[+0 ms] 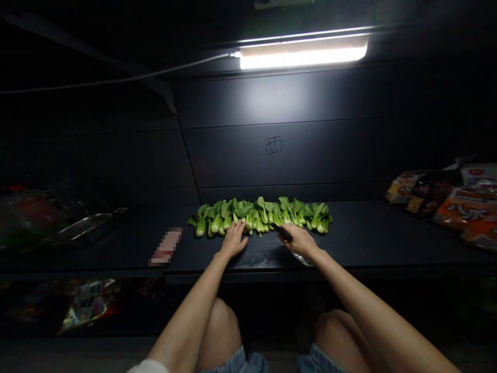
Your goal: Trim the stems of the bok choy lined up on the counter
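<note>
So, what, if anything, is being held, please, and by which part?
Right hand: a slim black object, its gripped part unclear; left hand: nothing visibly held.

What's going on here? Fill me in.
A person sits at a dark shelf with a row of leafy greens laid side by side, stems toward them. The left hand is open, its fingertips at the stem ends. The right hand grips a slim black object just in front of the row; exactly what it is can't be told. Snack bags lie off to the right, and a lamp shines above.
</note>
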Demonstrator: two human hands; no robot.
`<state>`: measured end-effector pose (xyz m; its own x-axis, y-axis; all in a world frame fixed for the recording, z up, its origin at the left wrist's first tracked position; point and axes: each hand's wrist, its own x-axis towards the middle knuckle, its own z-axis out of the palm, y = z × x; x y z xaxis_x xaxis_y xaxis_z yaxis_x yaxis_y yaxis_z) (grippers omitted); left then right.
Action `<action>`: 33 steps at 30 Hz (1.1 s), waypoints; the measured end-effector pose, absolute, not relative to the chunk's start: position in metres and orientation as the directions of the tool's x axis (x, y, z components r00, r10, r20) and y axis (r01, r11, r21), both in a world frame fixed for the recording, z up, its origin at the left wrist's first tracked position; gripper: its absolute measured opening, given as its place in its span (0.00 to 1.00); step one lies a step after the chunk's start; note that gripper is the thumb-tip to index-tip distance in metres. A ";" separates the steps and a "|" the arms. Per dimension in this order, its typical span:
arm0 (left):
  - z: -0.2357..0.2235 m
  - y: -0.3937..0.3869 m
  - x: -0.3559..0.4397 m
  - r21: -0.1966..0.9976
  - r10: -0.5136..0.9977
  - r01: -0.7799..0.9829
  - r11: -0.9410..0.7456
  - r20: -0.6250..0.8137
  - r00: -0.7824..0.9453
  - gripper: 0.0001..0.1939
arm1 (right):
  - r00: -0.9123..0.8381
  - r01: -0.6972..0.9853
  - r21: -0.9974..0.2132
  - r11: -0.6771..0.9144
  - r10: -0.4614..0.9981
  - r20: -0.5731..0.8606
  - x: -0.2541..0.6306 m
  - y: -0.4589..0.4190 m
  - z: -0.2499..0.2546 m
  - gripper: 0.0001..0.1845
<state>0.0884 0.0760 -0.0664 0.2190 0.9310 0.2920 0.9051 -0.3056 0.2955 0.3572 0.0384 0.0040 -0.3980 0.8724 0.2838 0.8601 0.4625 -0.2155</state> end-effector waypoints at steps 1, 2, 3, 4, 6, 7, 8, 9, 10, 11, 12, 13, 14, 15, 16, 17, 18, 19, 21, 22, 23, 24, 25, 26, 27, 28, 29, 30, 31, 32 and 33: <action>-0.066 0.076 0.088 0.297 0.931 0.904 -0.306 0.291 0.220 0.33 | -0.400 0.861 -0.212 0.462 0.873 0.278 0.356 0.038 0.004 0.17; -0.066 0.076 0.088 0.299 0.931 0.903 -0.307 0.290 0.221 0.33 | -0.401 0.863 -0.209 0.461 0.875 0.272 0.354 0.039 0.005 0.17; -0.065 0.076 0.088 0.300 0.932 0.903 -0.308 0.288 0.222 0.33 | -0.404 0.863 -0.206 0.461 0.875 0.266 0.352 0.039 0.005 0.17; -0.065 0.076 0.088 0.302 0.932 0.902 -0.308 0.284 0.224 0.33 | -0.405 0.864 -0.203 0.461 0.876 0.263 0.350 0.039 0.005 0.17; -0.065 0.076 0.088 0.302 0.934 0.902 -0.309 0.277 0.227 0.34 | -0.402 0.866 -0.200 0.458 0.876 0.265 0.346 0.039 0.005 0.18; -0.064 0.076 0.088 0.301 0.934 0.902 -0.310 0.276 0.229 0.34 | -0.399 0.868 -0.197 0.455 0.877 0.266 0.344 0.040 0.005 0.18; -0.065 0.076 0.087 0.300 0.933 0.901 -0.312 0.276 0.232 0.34 | -0.396 0.871 -0.194 0.451 0.879 0.266 0.343 0.040 0.005 0.17; -0.065 0.076 0.087 0.298 0.931 0.901 -0.316 0.277 0.235 0.34 | -0.395 0.874 -0.189 0.448 0.880 0.263 0.341 0.040 0.005 0.17; -0.065 0.076 0.086 0.297 0.930 0.899 -0.322 0.280 0.240 0.34 | -0.397 0.875 -0.184 0.448 0.881 0.256 0.340 0.040 0.006 0.17; -0.065 0.076 0.086 0.296 0.928 0.897 -0.327 0.281 0.246 0.35 | -0.404 0.875 -0.178 0.451 0.881 0.248 0.339 0.040 0.006 0.16; -0.065 0.076 0.085 0.294 0.926 0.896 -0.333 0.281 0.252 0.35 | -0.411 0.874 -0.171 0.455 0.880 0.240 0.338 0.040 0.007 0.16; -0.064 0.075 0.084 0.290 0.923 0.894 -0.341 0.282 0.260 0.35 | -0.417 0.873 -0.166 0.458 0.879 0.231 0.338 0.040 0.008 0.16; -0.063 0.075 0.083 0.284 0.919 0.892 -0.352 0.287 0.271 0.34 | -0.424 0.872 -0.161 0.462 0.878 0.222 0.337 0.040 0.009 0.16; -0.062 0.073 0.081 0.277 0.911 0.889 -0.365 0.301 0.281 0.33 | -0.431 0.871 -0.156 0.466 0.877 0.213 0.336 0.039 0.010 0.16; -0.059 0.072 0.080 0.269 0.901 0.886 -0.379 0.326 0.286 0.31 | -0.436 0.870 -0.152 0.469 0.876 0.205 0.336 0.039 0.011 0.17; -0.057 0.070 0.079 0.259 0.888 0.884 -0.390 0.362 0.285 0.28 | -0.441 0.870 -0.149 0.471 0.876 0.196 0.335 0.039 0.012 0.17; -0.054 0.068 0.077 0.248 0.871 0.884 -0.397 0.405 0.277 0.26 | -0.444 0.869 -0.147 0.472 0.876 0.188 0.334 0.039 0.012 0.17; -0.051 0.066 0.075 0.235 0.853 0.888 -0.395 0.452 0.260 0.23 | -0.446 0.869 -0.145 0.473 0.876 0.182 0.333 0.039 0.012 0.17; -0.047 0.063 0.071 0.206 0.817 0.909 -0.363 0.538 0.205 0.20 | -0.446 0.866 -0.155 0.475 0.875 0.190 0.331 0.039 0.012 0.17; -0.047 0.063 0.068 0.193 0.803 0.924 -0.331 0.572 0.168 0.19 | -0.445 0.862 -0.168 0.479 0.872 0.205 0.330 0.040 0.011 0.17; -0.047 0.064 0.065 0.185 0.790 0.939 -0.291 0.600 0.127 0.19 | -0.443 0.855 -0.186 0.484 0.868 0.225 0.329 0.041 0.011 0.18; -0.049 0.065 0.062 0.181 0.781 0.952 -0.247 0.619 0.085 0.19 | -0.440 0.847 -0.205 0.490 0.864 0.244 0.327 0.041 0.010 0.17; -0.052 0.066 0.059 0.180 0.775 0.962 -0.206 0.630 0.047 0.20 | -0.439 0.840 -0.222 0.495 0.860 0.260 0.325 0.042 0.010 0.17; -0.056 0.068 0.056 0.180 0.773 0.968 -0.174 0.634 0.021 0.20 | -0.440 0.833 -0.232 0.501 0.857 0.269 0.323 0.042 0.009 0.17; -0.060 0.070 0.054 0.175 0.776 0.972 -0.158 0.631 0.012 0.20 | -0.445 0.829 -0.237 0.507 0.853 0.272 0.322 0.042 0.009 0.17; -0.064 0.071 0.051 0.168 0.783 0.974 -0.155 0.622 0.018 0.21 | -0.450 0.827 -0.236 0.511 0.851 0.270 0.320 0.042 0.010 0.16; -0.068 0.073 0.049 0.158 0.793 0.974 -0.162 0.608 0.033 0.21 | -0.454 0.827 -0.231 0.513 0.851 0.265 0.318 0.042 0.011 0.16; -0.071 0.074 0.048 0.150 0.804 0.974 -0.172 0.593 0.051 0.21 | -0.457 0.829 -0.225 0.513 0.851 0.258 0.316 0.042 0.012 0.16; -0.073 0.074 0.047 0.143 0.815 0.973 -0.182 0.576 0.068 0.21 | -0.459 0.831 -0.218 0.511 0.853 0.248 0.315 0.041 0.013 0.16; -0.074 0.074 0.046 0.140 0.826 0.972 -0.189 0.558 0.080 0.22 | -0.461 0.835 -0.212 0.508 0.855 0.237 0.314 0.041 0.014 0.17; -0.074 0.074 0.046 0.139 0.837 0.972 -0.192 0.539 0.088 0.22 | -0.462 0.837 -0.208 0.506 0.857 0.227 0.313 0.041 0.015 0.17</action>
